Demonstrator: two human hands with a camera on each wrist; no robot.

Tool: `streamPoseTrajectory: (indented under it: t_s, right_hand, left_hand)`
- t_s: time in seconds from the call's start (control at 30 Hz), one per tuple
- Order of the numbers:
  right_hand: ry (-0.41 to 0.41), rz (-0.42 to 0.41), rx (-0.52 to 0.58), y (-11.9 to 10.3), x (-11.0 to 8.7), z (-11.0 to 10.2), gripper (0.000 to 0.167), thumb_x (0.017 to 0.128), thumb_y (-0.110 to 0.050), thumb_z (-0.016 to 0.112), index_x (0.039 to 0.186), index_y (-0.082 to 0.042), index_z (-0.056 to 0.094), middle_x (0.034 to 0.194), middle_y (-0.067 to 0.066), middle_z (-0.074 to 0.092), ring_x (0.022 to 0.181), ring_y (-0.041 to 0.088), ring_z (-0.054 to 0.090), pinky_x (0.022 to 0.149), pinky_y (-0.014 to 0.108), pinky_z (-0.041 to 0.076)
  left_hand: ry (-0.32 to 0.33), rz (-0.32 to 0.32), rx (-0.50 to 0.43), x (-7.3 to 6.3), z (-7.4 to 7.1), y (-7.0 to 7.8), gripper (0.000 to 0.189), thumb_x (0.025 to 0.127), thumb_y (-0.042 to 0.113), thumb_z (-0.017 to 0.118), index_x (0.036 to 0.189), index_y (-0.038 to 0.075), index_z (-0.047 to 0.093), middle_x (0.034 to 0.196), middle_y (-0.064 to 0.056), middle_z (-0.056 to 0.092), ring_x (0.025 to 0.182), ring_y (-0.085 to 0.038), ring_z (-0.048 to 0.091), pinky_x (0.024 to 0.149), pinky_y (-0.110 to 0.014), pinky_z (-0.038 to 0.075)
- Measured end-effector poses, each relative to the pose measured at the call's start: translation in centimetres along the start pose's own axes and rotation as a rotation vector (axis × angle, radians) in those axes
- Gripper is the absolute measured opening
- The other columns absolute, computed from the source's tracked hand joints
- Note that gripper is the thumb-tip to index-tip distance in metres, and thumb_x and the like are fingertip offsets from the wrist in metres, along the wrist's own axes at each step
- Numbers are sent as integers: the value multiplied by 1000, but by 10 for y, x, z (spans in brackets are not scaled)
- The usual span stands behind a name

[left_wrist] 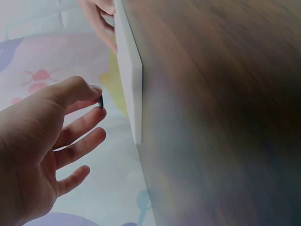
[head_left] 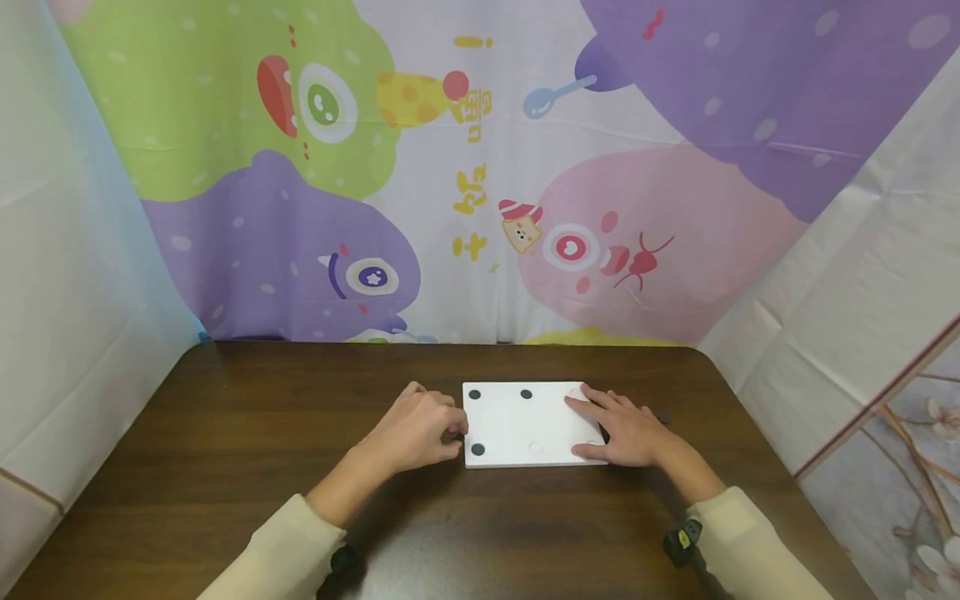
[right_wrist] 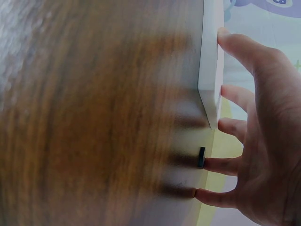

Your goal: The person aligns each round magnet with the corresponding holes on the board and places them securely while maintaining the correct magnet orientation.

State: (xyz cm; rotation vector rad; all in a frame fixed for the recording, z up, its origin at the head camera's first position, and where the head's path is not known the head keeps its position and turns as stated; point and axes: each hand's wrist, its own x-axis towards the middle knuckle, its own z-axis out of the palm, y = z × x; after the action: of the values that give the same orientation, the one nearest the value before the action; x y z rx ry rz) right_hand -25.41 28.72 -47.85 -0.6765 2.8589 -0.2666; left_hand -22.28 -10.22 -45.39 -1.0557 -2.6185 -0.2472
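A white rectangular board [head_left: 506,425] lies on the table with three black discs on it, at the far left, far middle and near left. Pale round recesses [head_left: 536,447] show elsewhere on its top. Just off the board's left end, my left hand [head_left: 423,427] pinches a small black disc [left_wrist: 100,102] between thumb and forefinger, its other fingers loosely bent. My right hand [head_left: 630,429] lies spread at the board's right end, thumb and some fingertips touching the top. Another black disc [right_wrist: 201,157] is on the table beside the board, close to a right fingertip.
The dark wooden table [head_left: 225,433] has rounded far corners. A cartoon-printed curtain [head_left: 480,292] hangs right behind its far edge, and pale curtains [head_left: 825,333] flank both sides.
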Motion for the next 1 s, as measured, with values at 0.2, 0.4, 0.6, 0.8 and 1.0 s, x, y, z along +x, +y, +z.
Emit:
streamPoseTrajectory:
  t_s: [0.2, 0.4, 0.6, 0.8, 1.0]
  right_hand:
    - [0, -2, -4, 1, 0, 1, 92, 101, -75, 67, 176, -31, 39, 188, 14, 31, 163, 62, 39, 113, 93, 38]
    - [-3, 1, -12, 1, 1, 1, 92, 101, -75, 67, 176, -32, 39, 188, 13, 31, 164, 61, 39, 113, 92, 39]
    - [-1, -3, -8, 1, 1, 1, 92, 101, -75, 67, 176, -31, 39, 187, 14, 31, 163, 61, 40, 113, 92, 38]
    - [-2, -2, -5, 1, 0, 0, 92, 101, -75, 67, 176, -30, 39, 187, 15, 31, 164, 61, 39, 113, 92, 38]
    - [1, -3, -9, 1, 0, 0, 91, 101, -74, 68, 176, -31, 39, 187, 14, 31, 164, 61, 39, 113, 93, 38]
  left_hand:
    - [-14, 5, -16, 10, 0, 8, 9, 85, 22, 90, 89, 25, 83, 82, 11, 77, 78, -6, 72, 83, -38, 50]
    - [-33, 14, -25, 18, 0, 15, 7, 87, 25, 90, 91, 24, 85, 84, 10, 80, 78, -6, 73, 85, -40, 51]
    - [-62, 16, -34, 25, 0, 21, 4, 91, 25, 88, 93, 24, 85, 86, 9, 80, 81, -8, 74, 88, -42, 52]
    - [-92, 10, -41, 31, 1, 24, 4, 92, 25, 88, 95, 23, 86, 87, 8, 81, 81, -8, 73, 89, -43, 53]
    - [-71, 22, -35, 35, 6, 26, 3, 92, 25, 88, 94, 25, 86, 86, 10, 80, 82, -7, 74, 89, -42, 53]
